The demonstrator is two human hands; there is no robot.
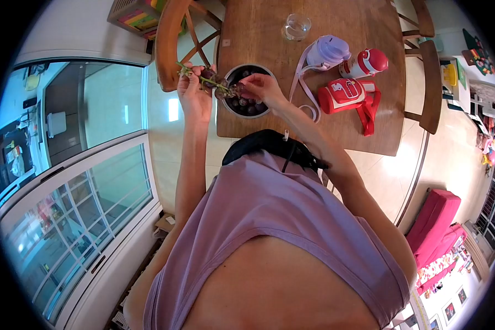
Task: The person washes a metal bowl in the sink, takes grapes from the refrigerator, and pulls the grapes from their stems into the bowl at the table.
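My left hand is closed around the green stem end of a bunch of dark grapes, holding it out sideways at the left rim of a round metal bowl. Over the bowl, my right hand reaches in with its fingertips pinched on a grape at the right end of the bunch. Loose dark purple grapes lie inside the bowl, partly hidden by the bunch and my right hand. The bowl stands on the wooden table near its left edge.
Right of the bowl stand a lilac bottle with a strap, a red-and-white bottle and a red bottle with a red strap. A clear glass is farther back. Wooden chairs flank the table; a glass sliding door is left.
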